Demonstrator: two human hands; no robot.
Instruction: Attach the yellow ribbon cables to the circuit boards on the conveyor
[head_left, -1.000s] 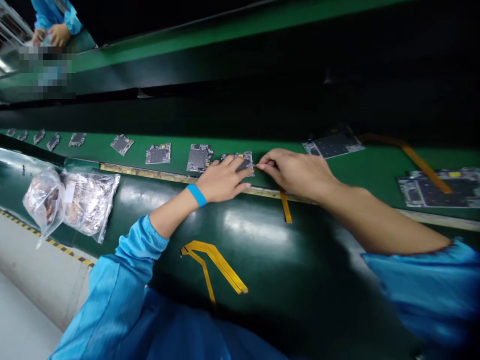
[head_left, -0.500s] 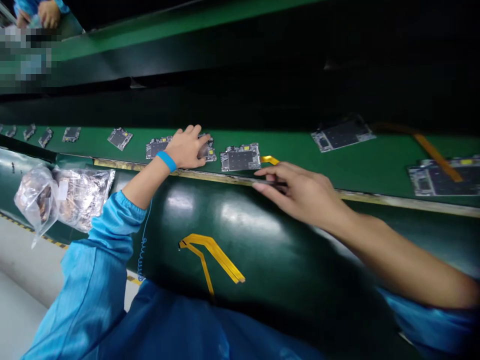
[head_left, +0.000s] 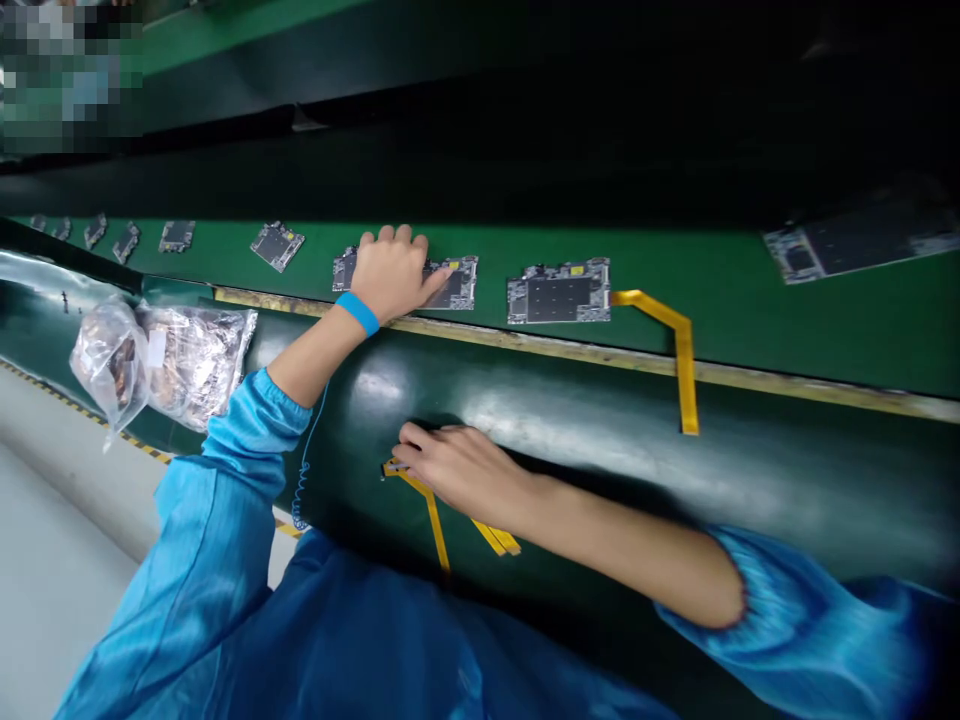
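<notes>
My left hand (head_left: 391, 275), a blue band at its wrist, lies palm down with fingers spread over circuit boards on the green strip. One circuit board (head_left: 459, 283) shows beside its thumb and part of another on its other side. My right hand (head_left: 450, 465) is closed in a pinch around slim tweezers (head_left: 397, 465), mostly hidden by the fingers. Their tip is at the dark end of yellow flex cables (head_left: 435, 520) lying on the green surface. To the right lies a circuit board (head_left: 559, 293) with a flex cable (head_left: 684, 350) extending from its right edge, bent down over the ledge.
More circuit boards (head_left: 277, 245) lie in a row toward the far left. Another board (head_left: 862, 240) is at the far right, partly in shadow. Clear plastic bags (head_left: 199, 360) sit at the left. A coiled blue cord (head_left: 301, 490) hangs below my left wrist.
My right hand has moved left and down from beside the cabled board to the loose flex cables. My left hand stays over the boards, its fingers closer together. The view has shifted.
</notes>
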